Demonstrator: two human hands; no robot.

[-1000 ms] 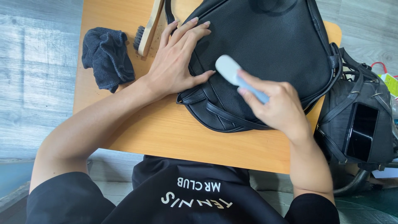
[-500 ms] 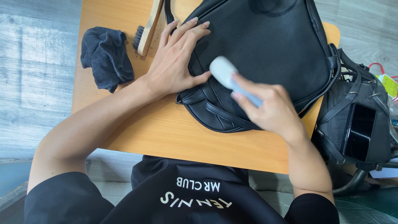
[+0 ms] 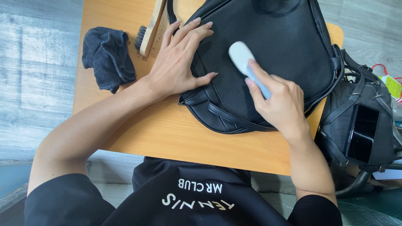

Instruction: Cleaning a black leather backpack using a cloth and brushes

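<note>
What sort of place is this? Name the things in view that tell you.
Probably a home or small workshop corner set up for bag care: a small wooden table on grey plank flooring, with a black bag, a wooden brush and a dark cloth.

Black bag (image 3: 268, 46) of matt pebbled leather; smooth pale-blue plastic brush (image 3: 247, 62); wooden table (image 3: 167, 129); dark knitted cloth (image 3: 108, 56)

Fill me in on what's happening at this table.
A person works on a black leather bag lying on a light wooden table. The left hand lies flat on the bag, while the right hand presses a pale blue plastic brush onto its surface. A crumpled dark blue cloth and a wooden bristle brush lie to the left, untouched.
</note>
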